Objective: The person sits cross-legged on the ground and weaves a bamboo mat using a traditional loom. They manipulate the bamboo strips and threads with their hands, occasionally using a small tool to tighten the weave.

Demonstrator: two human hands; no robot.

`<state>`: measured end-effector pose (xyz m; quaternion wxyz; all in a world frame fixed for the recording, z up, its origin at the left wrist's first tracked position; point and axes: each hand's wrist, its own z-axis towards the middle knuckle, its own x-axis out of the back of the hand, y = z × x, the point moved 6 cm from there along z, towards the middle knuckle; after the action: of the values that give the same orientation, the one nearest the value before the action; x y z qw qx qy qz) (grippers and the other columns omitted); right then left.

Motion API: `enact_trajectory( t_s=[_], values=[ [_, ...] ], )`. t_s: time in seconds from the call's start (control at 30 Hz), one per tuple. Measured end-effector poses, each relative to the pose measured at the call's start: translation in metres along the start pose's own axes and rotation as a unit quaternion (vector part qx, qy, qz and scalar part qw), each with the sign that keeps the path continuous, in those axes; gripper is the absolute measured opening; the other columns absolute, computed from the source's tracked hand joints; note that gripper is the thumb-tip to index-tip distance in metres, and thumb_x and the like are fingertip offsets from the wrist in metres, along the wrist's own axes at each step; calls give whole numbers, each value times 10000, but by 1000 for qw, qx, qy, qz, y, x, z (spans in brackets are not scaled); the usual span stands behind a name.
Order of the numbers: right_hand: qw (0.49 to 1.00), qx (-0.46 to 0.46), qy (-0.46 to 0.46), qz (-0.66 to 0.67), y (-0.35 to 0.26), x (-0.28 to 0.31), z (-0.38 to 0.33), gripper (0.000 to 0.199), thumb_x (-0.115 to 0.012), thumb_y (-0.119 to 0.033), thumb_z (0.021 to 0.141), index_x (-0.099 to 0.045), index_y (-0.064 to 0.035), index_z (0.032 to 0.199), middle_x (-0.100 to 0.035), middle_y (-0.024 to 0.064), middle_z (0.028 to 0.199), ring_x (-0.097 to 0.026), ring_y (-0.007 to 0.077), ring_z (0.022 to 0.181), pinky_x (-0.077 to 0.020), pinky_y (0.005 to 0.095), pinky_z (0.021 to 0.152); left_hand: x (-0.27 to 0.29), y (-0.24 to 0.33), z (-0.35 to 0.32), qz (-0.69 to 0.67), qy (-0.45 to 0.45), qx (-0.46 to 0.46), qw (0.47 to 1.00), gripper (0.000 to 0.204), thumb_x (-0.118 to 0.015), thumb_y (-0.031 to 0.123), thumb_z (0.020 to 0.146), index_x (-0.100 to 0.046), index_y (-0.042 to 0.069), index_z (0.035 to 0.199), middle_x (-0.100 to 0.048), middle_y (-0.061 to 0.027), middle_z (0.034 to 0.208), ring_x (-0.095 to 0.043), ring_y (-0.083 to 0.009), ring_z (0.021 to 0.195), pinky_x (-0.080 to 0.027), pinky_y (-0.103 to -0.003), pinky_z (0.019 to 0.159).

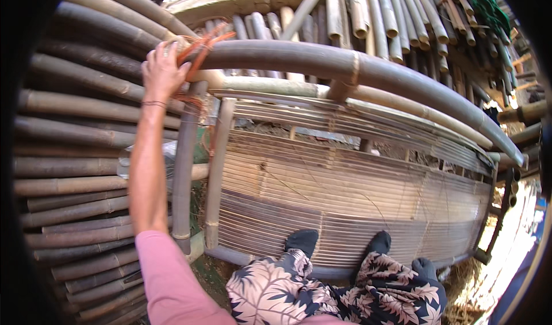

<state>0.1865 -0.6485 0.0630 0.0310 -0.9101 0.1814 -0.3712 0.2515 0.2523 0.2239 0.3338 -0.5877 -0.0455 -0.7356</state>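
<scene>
Nearest: floral-print dark trousers [322,290] and 2 black-socked feet [302,240], planted on the pale slatted split-bamboo platform [345,192]. A dark gloved shape sits low right beside the knee [424,266]; likely the right hand, but the grip is not shown and I cannot tell whether it is open or closed.

Mid: the pink-sleeved left arm runs up from the lower edge. The left hand [163,72] is curled over the orange fibre lashing [202,44], where the thick grey curved bamboo rail [368,69] meets the upright grey bamboo post [184,169]. Fingers are wrapped onto the binding and the joint, not spread.

Handling, as judged: the lashing looks thin, soft, light and frayed, best pinched near the knot. The rail looks stiff, smooth-skinned and fairly heavy, and could be slippery; a node ring should give the surest hold.

Far: stacked brown bamboo poles [75,152] at left, more pale poles [397,14] beyond the rail, green crates [489,6] top right. Straw-littered ground at right; room to move looks tight.
</scene>
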Motion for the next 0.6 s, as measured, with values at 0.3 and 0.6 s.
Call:
enact_trajectory(
  t_s=[0.3, 0.6],
  values=[
    [815, 238, -106, 518, -255, 77, -61, 240, -618, -239, 959, -645, -1, 945, -678, 95, 873, -621, 185, 768, -505, 316, 700, 160, 242, -112, -658, -74, -248, 707, 839, -658, 493, 835, -389, 34, 1483, -473, -194, 1456, -454, -333, 1360, -374, -488, 1104],
    [601, 380, 67, 700, -318, 248, 3, 246, -490, -168, 1035, -485, -76, 807, -373, 7, 693, -402, 130, 593, -493, 405, 1006, 130, 330, -213, -825, -526, -167, 123, 517, -606, 435, 964, -620, -63, 1099, -574, -37, 624, -632, -170, 662, -523, -322, 689]
  ],
)
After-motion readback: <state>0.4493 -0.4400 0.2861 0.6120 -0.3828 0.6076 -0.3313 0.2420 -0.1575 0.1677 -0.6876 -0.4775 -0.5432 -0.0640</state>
